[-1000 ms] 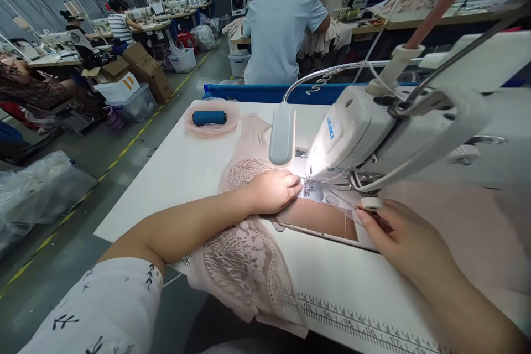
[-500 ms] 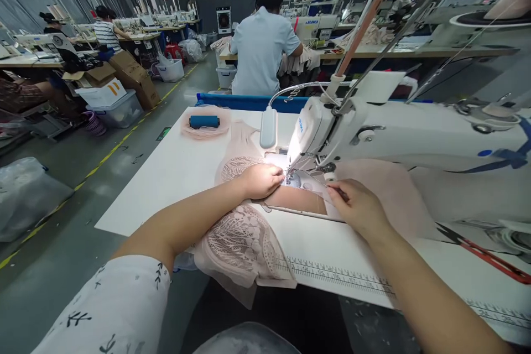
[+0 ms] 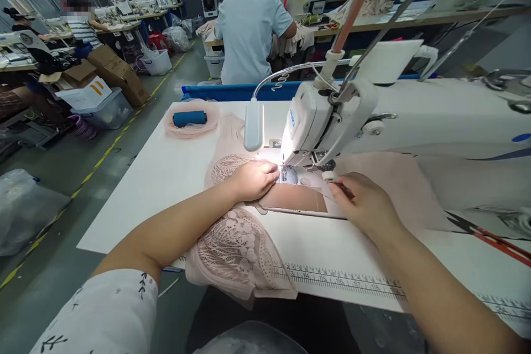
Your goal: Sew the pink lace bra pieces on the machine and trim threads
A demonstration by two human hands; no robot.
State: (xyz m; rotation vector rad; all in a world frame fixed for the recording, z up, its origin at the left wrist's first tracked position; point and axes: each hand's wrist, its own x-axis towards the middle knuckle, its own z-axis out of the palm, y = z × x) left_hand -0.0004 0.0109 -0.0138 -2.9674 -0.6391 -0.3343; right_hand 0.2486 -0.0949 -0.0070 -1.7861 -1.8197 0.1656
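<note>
Straying closer would risk needle [image 3: 283,171] prick for left hand [image 3: 255,180], at nine o'clock, just beside it under sewing machine [image 3: 415,113]. Lace fabric [image 3: 236,243], seven o'clock from needle, overhangs front edge of table [image 3: 133,193]; its weight could tug work askew. Left fingers curled nearly closed, resting on fabric; tips partly hidden, cannot tell if pinching. Right hand [image 3: 335,185], four o'clock: fingers bent near thumb, slight gap, beside white knob [image 3: 329,176]; cannot tell what they grasp.
</note>
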